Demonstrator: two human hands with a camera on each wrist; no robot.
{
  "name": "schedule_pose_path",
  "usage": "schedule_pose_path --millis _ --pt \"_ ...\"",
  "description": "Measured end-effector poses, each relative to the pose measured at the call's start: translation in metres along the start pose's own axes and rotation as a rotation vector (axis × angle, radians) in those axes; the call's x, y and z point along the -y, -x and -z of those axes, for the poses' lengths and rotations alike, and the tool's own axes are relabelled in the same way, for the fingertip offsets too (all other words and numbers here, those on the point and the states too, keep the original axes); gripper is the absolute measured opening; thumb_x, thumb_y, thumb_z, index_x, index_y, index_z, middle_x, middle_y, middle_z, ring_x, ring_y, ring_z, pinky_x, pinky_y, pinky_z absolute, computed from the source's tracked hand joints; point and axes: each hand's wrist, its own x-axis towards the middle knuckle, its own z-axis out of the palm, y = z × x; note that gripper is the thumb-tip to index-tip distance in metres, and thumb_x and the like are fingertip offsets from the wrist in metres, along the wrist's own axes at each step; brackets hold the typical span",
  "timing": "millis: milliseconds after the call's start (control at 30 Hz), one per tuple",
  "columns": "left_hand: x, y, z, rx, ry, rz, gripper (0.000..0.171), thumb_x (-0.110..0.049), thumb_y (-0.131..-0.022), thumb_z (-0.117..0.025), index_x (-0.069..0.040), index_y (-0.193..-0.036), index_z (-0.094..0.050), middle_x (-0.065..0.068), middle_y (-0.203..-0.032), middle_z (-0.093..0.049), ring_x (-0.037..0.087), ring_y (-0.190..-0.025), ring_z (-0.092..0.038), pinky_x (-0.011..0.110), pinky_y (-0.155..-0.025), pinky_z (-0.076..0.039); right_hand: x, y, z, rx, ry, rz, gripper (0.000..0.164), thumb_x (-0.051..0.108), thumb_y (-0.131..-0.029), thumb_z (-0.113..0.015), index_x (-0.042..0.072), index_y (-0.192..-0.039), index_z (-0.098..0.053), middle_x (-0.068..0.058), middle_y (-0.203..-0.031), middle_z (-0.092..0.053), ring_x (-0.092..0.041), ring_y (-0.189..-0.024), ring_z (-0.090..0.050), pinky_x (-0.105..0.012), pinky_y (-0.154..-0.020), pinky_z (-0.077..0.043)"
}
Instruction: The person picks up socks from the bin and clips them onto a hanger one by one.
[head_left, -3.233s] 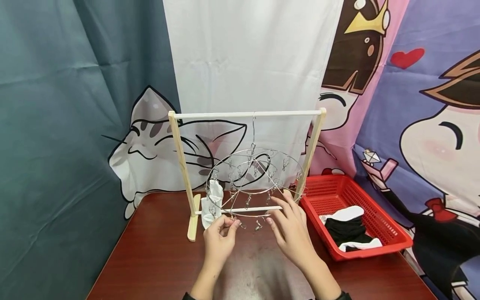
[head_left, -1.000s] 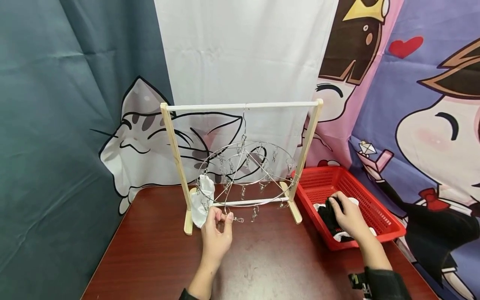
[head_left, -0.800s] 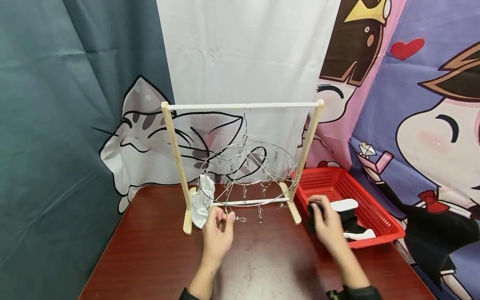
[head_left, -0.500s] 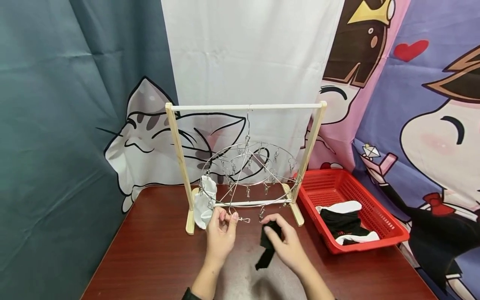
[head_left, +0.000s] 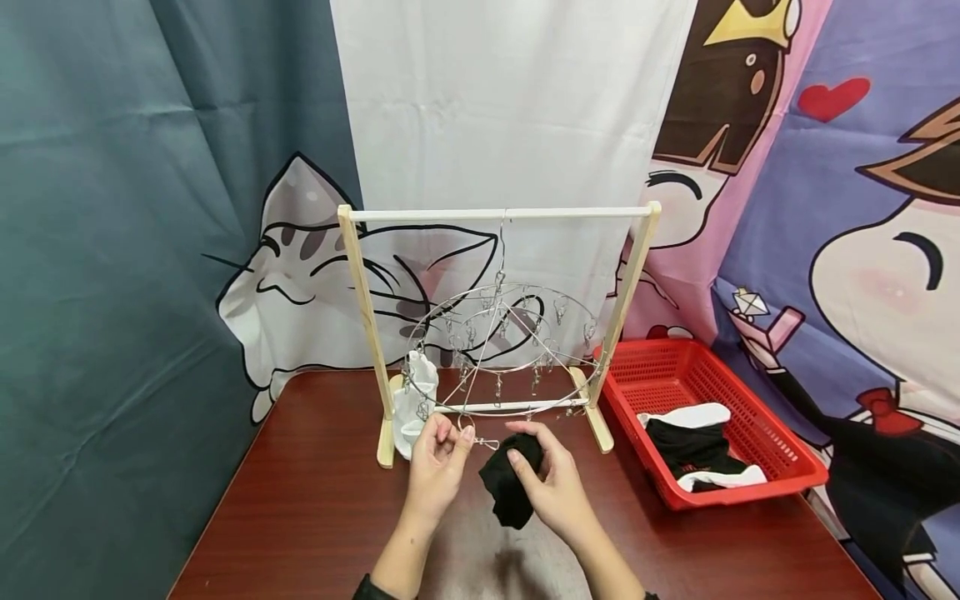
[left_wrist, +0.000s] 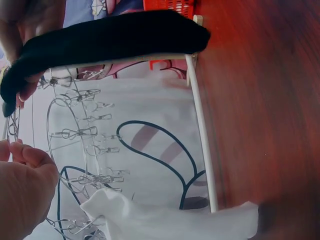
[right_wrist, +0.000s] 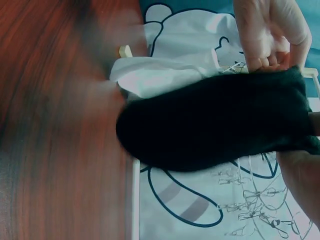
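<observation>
My left hand (head_left: 437, 471) pinches the near edge of a round wire hanger, where a metal clip (head_left: 486, 443) sticks out to the right of the fingertips. In my right hand (head_left: 555, 492) is a black sock (head_left: 513, 483), gripped at its upper end between thumb and fingers. The sock's top edge is close beside the clip's tip; its foot hangs loose, stretched out in the right wrist view. A white sock (head_left: 415, 404) hangs from the left side of the clip hanger (head_left: 480, 371), on which several other metal clips dangle.
A wooden rack (head_left: 362, 312) with a white top bar (head_left: 427, 215) carries the hanger. Right of it, a red basket (head_left: 780, 450) holds black and white socks (head_left: 690, 442). All stand on a dark red-brown table (head_left: 315, 517), with printed curtains (head_left: 510, 108) behind.
My right hand has gone from the hanger to the red basket, taken a black sock and brought it left to the clip. My left hand has stayed at the hanger's near edge.
</observation>
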Motion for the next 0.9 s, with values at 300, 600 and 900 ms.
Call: schedule_pose_path --millis 300,600,900 --pt "0.001 0.001 0.001 0.015 -0.017 -0.007 0.039 0.003 -0.091 -0.063 0.008 -0.084 -0.025 0.002 -0.074 -0.034 0.004 -0.066 -0.042 0.013 -0.060 -0.038 0.006 -0.007 -0.008 -0.180 0.030 -0.081 0.023 0.002 -0.084 -0.075 0.009 -0.104 -0.064 -0.007 -0.086 -0.070 -0.007 -0.063 -0.061 -0.023 -0.052 -0.053" --pt "-0.002 0.004 0.003 -0.003 -0.318 -0.121 0.025 -0.005 -0.090 -0.069 0.003 -0.097 -0.047 0.005 -0.082 -0.060 0.010 -0.074 -0.061 0.020 -0.064 -0.055 0.020 -0.008 0.002 -0.255 0.150 0.027 0.012 0.005 -0.092 -0.066 0.009 -0.102 -0.070 -0.004 -0.078 -0.071 -0.011 -0.059 -0.061 -0.020 -0.049 -0.049" --pt "0.010 -0.005 0.028 -0.240 -0.756 -0.321 0.007 -0.011 -0.089 -0.070 -0.012 -0.094 -0.066 0.002 -0.091 -0.072 0.013 -0.070 -0.066 0.019 -0.053 -0.052 0.002 -0.028 0.055 -0.451 0.733 0.182 0.046 0.001 -0.086 -0.060 0.018 -0.128 -0.062 -0.014 -0.125 -0.053 -0.029 -0.108 -0.050 -0.043 -0.080 -0.041"
